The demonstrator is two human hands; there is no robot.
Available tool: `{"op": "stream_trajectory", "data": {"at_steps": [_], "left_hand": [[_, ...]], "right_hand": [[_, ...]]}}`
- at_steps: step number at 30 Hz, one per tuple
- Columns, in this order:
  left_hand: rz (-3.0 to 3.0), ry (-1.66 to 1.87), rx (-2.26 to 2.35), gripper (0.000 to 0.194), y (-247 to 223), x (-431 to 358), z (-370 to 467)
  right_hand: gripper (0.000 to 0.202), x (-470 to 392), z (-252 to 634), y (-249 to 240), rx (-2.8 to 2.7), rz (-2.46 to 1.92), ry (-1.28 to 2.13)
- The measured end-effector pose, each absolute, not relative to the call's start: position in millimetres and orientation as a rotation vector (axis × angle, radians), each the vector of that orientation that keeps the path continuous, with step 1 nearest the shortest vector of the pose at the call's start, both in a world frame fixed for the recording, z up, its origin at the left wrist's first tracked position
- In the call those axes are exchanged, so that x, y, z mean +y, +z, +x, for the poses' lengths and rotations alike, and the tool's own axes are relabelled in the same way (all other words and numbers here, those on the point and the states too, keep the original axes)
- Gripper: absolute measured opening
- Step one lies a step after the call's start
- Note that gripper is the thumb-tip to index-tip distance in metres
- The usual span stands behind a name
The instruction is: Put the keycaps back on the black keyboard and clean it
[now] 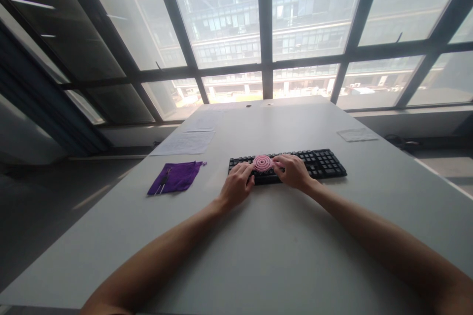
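A black keyboard (pixel 327 163) lies crosswise on the white table. On its keys, left of the middle, is a round pink disc with concentric raised rings (pixel 262 162); its exact kind is unclear. My left hand (pixel 238 182) is curled over the keyboard's left end, thumb by the front edge and the index fingertip close to the disc's left rim. From the other side, my right hand (pixel 293 171) has its thumb and forefinger closed at the disc's right edge. The undersides of the fingers are hidden.
A purple drawstring pouch (pixel 185 176) lies to the left, with slim dark tools with pale tips (pixel 162 182) on it. Behind it are white paper sheets (pixel 185 142). A thin, pale flat piece (pixel 357 135) sits at the right. Large windows (pixel 229 15) stand beyond the table (pixel 269 256).
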State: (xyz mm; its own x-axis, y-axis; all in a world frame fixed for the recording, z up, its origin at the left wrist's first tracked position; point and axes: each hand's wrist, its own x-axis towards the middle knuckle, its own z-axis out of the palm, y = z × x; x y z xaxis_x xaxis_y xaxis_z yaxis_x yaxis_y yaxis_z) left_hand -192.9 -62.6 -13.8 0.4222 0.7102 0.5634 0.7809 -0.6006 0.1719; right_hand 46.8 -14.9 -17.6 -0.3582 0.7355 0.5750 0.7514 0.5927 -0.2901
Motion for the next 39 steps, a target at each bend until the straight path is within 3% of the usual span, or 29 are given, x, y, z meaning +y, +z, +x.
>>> {"op": "stream_trajectory", "data": {"at_steps": [11, 26, 34, 39], "left_hand": [[-2.654, -0.981, -1.212, 0.029, -11, -65, -193], [-2.7, -0.959, -1.17, 0.047, -18, -60, -195], [-2.7, -0.93, -1.136, 0.043, -21, -57, -195], [-2.696, -0.929, -1.116, 0.04, -23, -56, -195]], "right_hand": [[0.036, -8, 52, -19, -2.106, -1.19, -0.121], [0.038, -3, 57, -20, -2.002, -1.364, -0.138], [0.03, -6, 59, -18, -1.995, -1.455, -0.06], [0.037, -7, 58, -14, -2.042, -1.483, -0.053]]}}
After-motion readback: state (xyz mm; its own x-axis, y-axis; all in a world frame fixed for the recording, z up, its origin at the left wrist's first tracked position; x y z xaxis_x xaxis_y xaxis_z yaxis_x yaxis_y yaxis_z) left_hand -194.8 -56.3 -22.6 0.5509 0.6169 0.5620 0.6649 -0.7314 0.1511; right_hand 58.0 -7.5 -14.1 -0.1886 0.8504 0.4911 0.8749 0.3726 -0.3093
